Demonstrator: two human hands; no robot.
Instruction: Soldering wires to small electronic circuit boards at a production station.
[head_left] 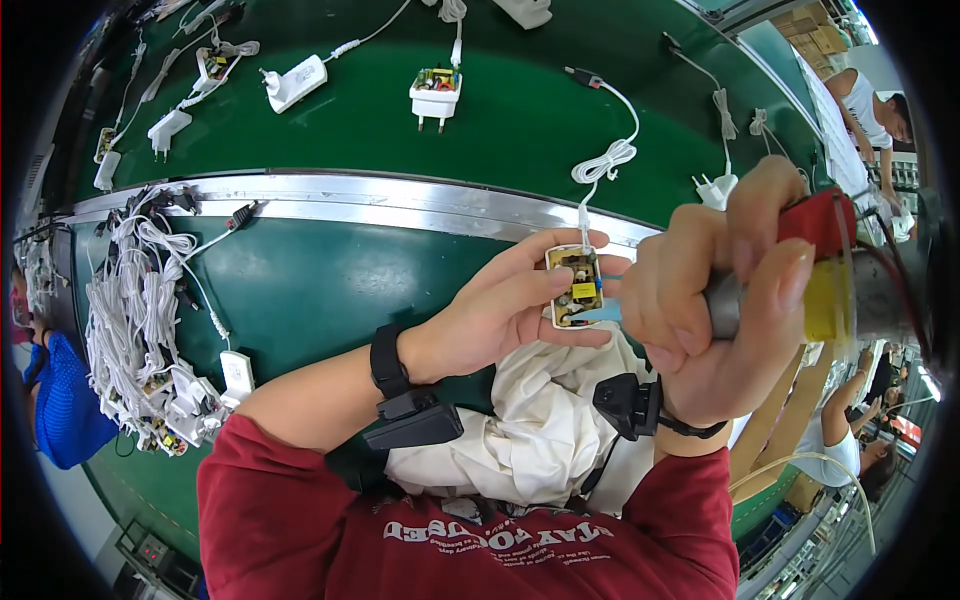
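Note:
My left hand point(505, 300) grips an open white power adapter point(577, 290), its circuit board facing up with a yellow component in the middle. From its far end a white cable runs to a coiled bundle on the far side of the metal rail. My right hand point(715, 285) is closed around a grey cylindrical tool point(885, 295) that looks like a glue gun, with a yellow band and a red part. Its pale blue nozzle point(600, 313) reaches the board's near right corner; whether it touches cannot be made out.
Beyond the metal rail point(330, 192), several adapters lie on the green surface, including an open one point(435, 92) and a closed one point(296, 82). A heap of white cables point(135, 310) with adapters sits at left. White cloth point(545, 420) covers my lap. Other people point(870, 110) are at right.

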